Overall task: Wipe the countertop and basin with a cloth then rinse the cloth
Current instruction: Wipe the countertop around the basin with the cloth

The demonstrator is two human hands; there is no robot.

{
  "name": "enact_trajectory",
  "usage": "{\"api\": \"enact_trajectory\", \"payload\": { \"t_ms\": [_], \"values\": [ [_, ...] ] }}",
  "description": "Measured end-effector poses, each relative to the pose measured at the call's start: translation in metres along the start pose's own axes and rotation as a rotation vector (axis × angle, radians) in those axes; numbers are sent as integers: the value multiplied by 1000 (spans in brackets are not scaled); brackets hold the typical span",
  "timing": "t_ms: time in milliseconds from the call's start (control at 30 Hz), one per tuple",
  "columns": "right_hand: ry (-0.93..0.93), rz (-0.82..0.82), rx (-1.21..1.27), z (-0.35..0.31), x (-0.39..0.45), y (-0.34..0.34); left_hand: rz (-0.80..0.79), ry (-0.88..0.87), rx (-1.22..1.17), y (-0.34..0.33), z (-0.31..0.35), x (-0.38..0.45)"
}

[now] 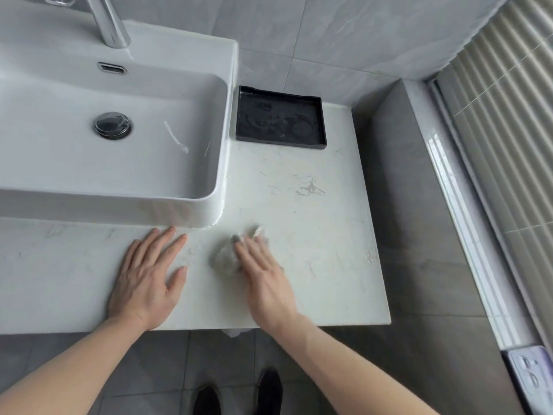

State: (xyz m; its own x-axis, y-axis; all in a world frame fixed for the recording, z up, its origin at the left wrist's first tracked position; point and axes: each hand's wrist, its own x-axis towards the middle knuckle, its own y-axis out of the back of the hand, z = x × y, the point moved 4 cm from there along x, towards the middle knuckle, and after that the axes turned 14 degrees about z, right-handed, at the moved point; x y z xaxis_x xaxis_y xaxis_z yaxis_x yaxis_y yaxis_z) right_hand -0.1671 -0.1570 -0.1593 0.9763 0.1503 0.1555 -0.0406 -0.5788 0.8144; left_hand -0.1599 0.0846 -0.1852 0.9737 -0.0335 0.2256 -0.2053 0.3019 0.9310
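A white marble countertop [314, 205] runs under a white rectangular basin [167, 94] at the left. A small grey-white cloth [224, 259] lies bunched on the countertop just in front of the basin's right corner. My right hand [266, 283] presses on the cloth with straight fingers, and it looks blurred by motion. My left hand [149, 280] rests flat on the countertop to the cloth's left, fingers spread and pointing at the basin's front wall.
A chrome tap [109, 22] rises behind the basin, and a dark drain plug [113, 126] sits in its floor. A black tray [279, 118] stands at the back of the countertop by the tiled wall. The countertop's right edge [377, 235] drops to a grey floor.
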Motion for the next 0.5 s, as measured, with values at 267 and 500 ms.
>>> {"api": "enact_trajectory", "payload": {
  "t_ms": [267,500],
  "values": [
    [10,17,-156,44,-39,17,-7,0,-5,0,0,-1],
    [-422,186,-279,187,-53,124,-10,9,-5,-1,-1,-1]
  ]
}}
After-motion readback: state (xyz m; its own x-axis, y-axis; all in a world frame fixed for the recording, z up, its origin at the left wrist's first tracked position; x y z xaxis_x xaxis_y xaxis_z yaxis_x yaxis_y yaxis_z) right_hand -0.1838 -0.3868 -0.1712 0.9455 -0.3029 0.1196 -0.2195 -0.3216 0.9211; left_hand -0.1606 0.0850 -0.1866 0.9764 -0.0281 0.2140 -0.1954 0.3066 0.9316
